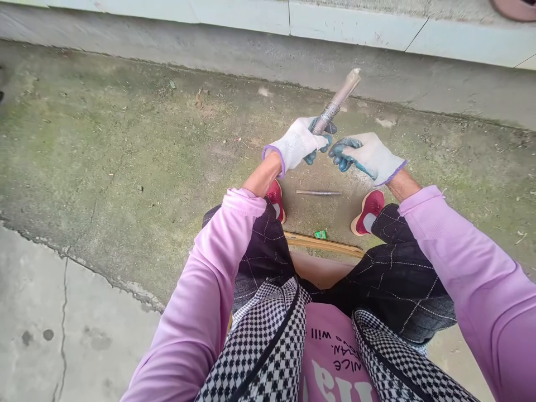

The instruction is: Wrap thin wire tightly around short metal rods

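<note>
My left hand, in a white glove with blue-coated fingers, is closed around the lower end of a grey threaded metal rod that points up and to the right. Just to its right, my right hand wears the same kind of glove. Its fingers are curled loosely and point toward the left hand, and nothing shows in them. A second thin metal rod lies flat on the concrete between my red shoes.
I sit on a low wooden seat with my knees apart. A small green scrap lies by the seat's edge. Mossy, cracked concrete ground spreads around, with a concrete curb and pale wall ahead.
</note>
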Tool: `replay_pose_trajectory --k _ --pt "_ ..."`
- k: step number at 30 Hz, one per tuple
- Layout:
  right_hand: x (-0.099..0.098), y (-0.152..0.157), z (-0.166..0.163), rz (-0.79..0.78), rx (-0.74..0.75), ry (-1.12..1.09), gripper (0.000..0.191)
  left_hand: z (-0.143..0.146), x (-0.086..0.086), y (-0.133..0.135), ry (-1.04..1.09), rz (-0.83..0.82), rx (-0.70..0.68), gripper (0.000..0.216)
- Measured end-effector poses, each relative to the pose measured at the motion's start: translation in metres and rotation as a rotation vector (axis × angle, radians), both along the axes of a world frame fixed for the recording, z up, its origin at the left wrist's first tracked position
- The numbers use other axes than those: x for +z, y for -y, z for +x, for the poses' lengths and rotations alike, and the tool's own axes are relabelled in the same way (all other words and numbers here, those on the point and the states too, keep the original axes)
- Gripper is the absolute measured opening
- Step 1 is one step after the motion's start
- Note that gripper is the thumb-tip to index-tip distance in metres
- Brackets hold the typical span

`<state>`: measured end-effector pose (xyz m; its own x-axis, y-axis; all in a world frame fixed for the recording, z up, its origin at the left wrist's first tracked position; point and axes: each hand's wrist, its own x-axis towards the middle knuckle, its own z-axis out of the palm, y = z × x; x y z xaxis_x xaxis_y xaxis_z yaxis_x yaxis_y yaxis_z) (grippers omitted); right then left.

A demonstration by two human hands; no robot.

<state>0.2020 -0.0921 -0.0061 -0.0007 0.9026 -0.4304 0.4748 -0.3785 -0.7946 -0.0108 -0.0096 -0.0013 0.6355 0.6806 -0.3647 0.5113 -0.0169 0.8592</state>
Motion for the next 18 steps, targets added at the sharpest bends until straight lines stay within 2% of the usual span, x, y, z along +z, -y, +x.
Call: replay_pose_trajectory --k 2,5,8,11,14,18 --pt "0.008 -0.003 0.002 0.004 0.159 0.286 0.021 0.001 0.0 -0.003 0.053 -0.072 0.105 0.038" --pt "0.028 0.004 0.006 0.016 0.331 0.598 0.03 0.001 0.001 -0.007 0.044 -0.074 0.136 0.03" --pt "0.053 0.019 0.003 0.122 0.313 0.739 0.04 0.0 0.002 -0.01 -0.014 -0.044 0.122 0.032" --pt "0.072 0.026 -0.004 0.263 0.291 0.87 0.043 0.002 0.002 -0.011 -0.209 0.136 -0.006 0.033" --pt "0.073 0.021 -0.01 0.289 0.427 0.933 0.041 0.002 0.003 -0.007 -0.425 0.364 -0.157 0.034" --pt "0.05 0.013 -0.01 0.215 0.589 0.986 0.042 0.002 0.008 0.006 -0.603 0.56 -0.33 0.047"
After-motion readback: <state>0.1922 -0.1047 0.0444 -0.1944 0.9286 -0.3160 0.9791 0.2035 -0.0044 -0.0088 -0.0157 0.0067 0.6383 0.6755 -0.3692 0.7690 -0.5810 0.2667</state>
